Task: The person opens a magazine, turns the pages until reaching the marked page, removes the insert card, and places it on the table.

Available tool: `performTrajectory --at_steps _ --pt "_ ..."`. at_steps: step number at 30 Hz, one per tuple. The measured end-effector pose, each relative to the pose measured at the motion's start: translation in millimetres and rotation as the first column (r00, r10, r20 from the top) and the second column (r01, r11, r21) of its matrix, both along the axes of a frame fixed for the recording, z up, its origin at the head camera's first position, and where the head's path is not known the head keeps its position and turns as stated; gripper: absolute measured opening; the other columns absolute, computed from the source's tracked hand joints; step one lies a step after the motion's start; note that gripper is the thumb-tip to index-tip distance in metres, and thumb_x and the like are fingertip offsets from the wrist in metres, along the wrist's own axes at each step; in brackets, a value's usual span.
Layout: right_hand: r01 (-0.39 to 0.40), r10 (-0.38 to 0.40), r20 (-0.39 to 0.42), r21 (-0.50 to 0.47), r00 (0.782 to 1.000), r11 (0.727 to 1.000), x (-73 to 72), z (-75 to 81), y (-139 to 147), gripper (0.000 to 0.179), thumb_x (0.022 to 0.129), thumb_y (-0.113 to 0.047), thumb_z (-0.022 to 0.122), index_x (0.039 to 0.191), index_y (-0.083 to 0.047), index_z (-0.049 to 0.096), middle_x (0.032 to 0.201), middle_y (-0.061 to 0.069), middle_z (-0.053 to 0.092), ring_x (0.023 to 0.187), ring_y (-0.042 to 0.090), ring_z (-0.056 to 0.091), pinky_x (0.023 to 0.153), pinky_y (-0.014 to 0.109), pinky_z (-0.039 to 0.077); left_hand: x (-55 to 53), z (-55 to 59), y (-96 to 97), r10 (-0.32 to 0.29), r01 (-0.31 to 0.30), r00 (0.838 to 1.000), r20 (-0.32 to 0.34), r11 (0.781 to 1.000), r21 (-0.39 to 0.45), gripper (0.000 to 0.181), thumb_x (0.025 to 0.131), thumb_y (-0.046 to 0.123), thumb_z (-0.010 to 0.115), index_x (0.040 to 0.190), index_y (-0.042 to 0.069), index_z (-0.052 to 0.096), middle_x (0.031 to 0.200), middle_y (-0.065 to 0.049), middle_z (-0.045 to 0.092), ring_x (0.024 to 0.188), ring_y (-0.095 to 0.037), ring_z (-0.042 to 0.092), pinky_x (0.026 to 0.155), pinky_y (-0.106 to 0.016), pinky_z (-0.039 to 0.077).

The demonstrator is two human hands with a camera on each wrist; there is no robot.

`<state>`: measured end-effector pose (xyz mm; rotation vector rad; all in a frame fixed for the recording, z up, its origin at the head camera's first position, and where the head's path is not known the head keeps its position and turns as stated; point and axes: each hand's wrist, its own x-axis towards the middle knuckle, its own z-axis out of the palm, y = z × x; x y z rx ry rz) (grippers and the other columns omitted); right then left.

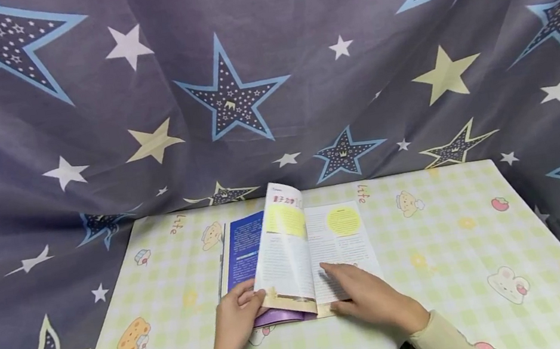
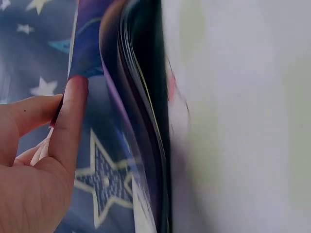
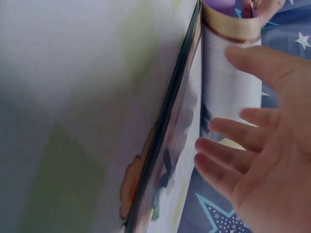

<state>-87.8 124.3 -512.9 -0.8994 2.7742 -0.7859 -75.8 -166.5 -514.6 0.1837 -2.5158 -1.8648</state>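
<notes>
An open magazine lies on the table, with a dark blue page at its left. One white page with a yellow patch stands raised and curved over the middle. My left hand pinches this page by its lower left corner, thumb on the printed side. In the left wrist view, thumb and fingers hold the sheet apart from the stack of pages. My right hand is spread over the lower part of the right page, fingers loosely extended. The right wrist view shows the right palm holding nothing.
A pale green checked tablecloth with cartoon prints covers the table. Behind it and at both sides hangs a dark curtain patterned with stars. Purple paper shows beneath the raised page.
</notes>
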Motion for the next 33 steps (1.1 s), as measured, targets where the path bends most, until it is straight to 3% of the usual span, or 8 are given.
performTrajectory --at_steps 5,12,19,23,29,33 --pt "-0.081 0.082 0.0 0.076 0.997 0.994 -0.6 -1.7 2.0 0.079 0.089 -0.037 0.077 0.151 -0.007 0.04 0.151 0.018 0.042 0.14 0.037 0.038 0.115 0.053 0.031 5.6 -2.6 -24.8 0.09 -0.089 0.994 0.069 0.996 -0.023 0.037 0.093 0.006 0.071 0.126 -0.007 0.062 0.089 -0.012 0.075 0.07 -0.018 0.073 0.064 -0.024 0.059" --pt "-0.102 0.107 -0.025 0.16 0.994 0.982 -0.5 -5.1 -0.4 0.078 0.088 -0.039 0.078 0.15 -0.007 0.042 0.152 0.019 0.041 0.139 0.041 0.037 0.113 0.056 0.031 13.9 -3.7 -48.0 0.139 -0.119 0.986 0.089 0.972 -0.205 0.042 0.093 0.02 0.073 0.129 0.0 0.064 0.092 -0.004 0.076 0.082 -0.013 0.072 0.079 -0.017 0.048" --pt "-0.129 0.136 -0.051 0.114 0.989 0.985 -1.0 -1.6 3.5 0.06 0.091 -0.034 0.074 0.14 -0.007 0.054 0.144 0.016 0.051 0.134 0.039 0.045 0.108 0.059 0.036 16.7 -4.3 -59.5 0.198 -0.169 0.974 0.11 0.958 -0.231 0.039 0.094 0.021 0.072 0.127 0.002 0.066 0.096 -0.006 0.076 0.086 -0.015 0.072 0.075 -0.015 0.048" --pt "-0.141 0.149 -0.075 0.094 0.986 0.986 -2.6 1.2 10.3 0.043 0.093 -0.029 0.072 0.13 -0.009 0.063 0.13 0.009 0.062 0.124 0.03 0.055 0.106 0.054 0.041 17.2 -3.0 -62.1 0.218 -0.187 0.97 0.104 0.951 -0.247 0.037 0.094 0.021 0.071 0.127 0.004 0.067 0.098 -0.006 0.076 0.091 -0.017 0.073 0.081 -0.02 0.05" --pt "-0.054 0.059 -0.069 0.072 0.996 0.996 -5.1 5.2 28.4 0.026 0.095 -0.023 0.071 0.119 -0.012 0.071 0.112 -0.001 0.071 0.107 0.02 0.065 0.101 0.058 0.042 17.0 -1.1 -63.7 0.23 -0.207 0.97 0.081 0.952 -0.226 0.036 0.095 0.018 0.07 0.127 0.003 0.066 0.106 -0.01 0.074 0.098 -0.023 0.072 0.077 -0.009 0.05" --pt "0.015 -0.013 -0.122 0.015 0.992 1.0 -7.5 5.2 44.7 0.025 0.093 -0.023 0.073 0.115 -0.011 0.072 0.107 -0.001 0.073 0.098 0.017 0.068 0.095 0.054 0.048 15.1 -0.9 -62.6 0.246 -0.227 0.966 0.081 0.955 -0.192 0.035 0.095 0.016 0.07 0.126 0.001 0.066 0.111 -0.014 0.073 0.101 -0.025 0.071 0.073 -0.006 0.049"
